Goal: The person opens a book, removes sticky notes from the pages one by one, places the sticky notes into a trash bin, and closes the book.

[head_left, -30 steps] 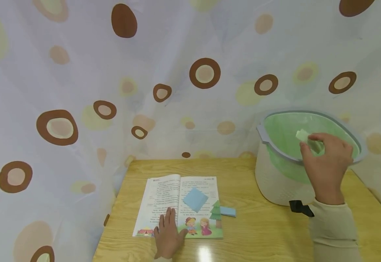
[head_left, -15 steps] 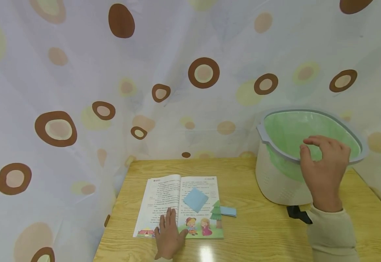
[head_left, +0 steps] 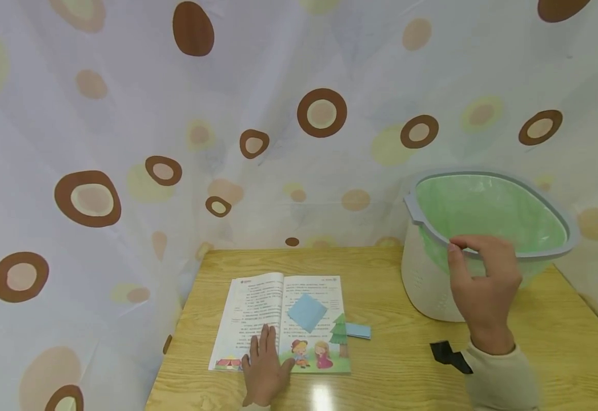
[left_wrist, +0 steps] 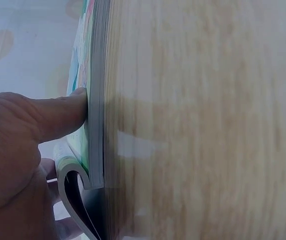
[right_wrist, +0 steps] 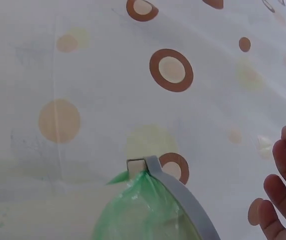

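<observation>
Here, the left hand (head_left: 265,365) splays on book pages (head_left: 254,305); the right hand (head_left: 485,288) curls loosely by the plastic bin (head_left: 424,288).

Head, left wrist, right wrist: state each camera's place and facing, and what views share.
Head: worn on the head, facing forward and down at the open book and bin; left hand and right hand show.
Left wrist: worn there, facing the book's edge and wooden table; left hand partly shows.
Right wrist: worn there, facing the spotted backdrop and bin's rim; right hand partly shows.
Shared: bin in head and right wrist; book in head and left wrist.
</observation>
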`<state>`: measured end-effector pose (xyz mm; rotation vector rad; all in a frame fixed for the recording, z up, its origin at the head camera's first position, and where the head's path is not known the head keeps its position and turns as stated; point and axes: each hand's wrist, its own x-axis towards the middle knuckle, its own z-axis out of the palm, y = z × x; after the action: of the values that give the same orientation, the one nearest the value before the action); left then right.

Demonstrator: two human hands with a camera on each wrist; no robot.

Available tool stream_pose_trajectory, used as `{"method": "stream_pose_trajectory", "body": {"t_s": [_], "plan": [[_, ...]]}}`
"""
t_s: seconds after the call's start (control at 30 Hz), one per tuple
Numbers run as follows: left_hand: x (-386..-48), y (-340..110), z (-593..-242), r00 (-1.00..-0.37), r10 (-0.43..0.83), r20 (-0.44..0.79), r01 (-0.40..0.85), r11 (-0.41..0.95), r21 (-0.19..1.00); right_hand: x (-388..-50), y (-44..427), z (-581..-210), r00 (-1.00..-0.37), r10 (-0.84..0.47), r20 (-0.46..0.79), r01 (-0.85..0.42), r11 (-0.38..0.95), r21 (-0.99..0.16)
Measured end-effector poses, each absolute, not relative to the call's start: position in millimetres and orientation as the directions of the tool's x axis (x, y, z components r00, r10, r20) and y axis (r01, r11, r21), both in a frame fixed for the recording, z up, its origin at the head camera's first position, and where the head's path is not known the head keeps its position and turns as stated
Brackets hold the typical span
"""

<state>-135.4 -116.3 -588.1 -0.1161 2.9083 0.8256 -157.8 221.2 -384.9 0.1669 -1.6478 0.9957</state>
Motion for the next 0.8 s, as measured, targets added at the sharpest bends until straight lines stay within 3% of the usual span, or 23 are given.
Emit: {"method": "stream_pose_trajectory", "body": {"t_s": [0.5,0.8], "plan": [[-139.2,-118.6,-595.7,-0.991,-0.040,-0.126,-0.097,0.866,0.490,-156.7,186.8,-433.0,-0.480,0.228,0.847,-0.634,0.577,-0.515],[-137.4,-118.2,-591.2,-0.990,-0.047,-0.134,-0.108,0.859,0.500,-152.4,166.5,-450.8,-0.639,0.126,0.759,-0.575,0.578,-0.579]]}}
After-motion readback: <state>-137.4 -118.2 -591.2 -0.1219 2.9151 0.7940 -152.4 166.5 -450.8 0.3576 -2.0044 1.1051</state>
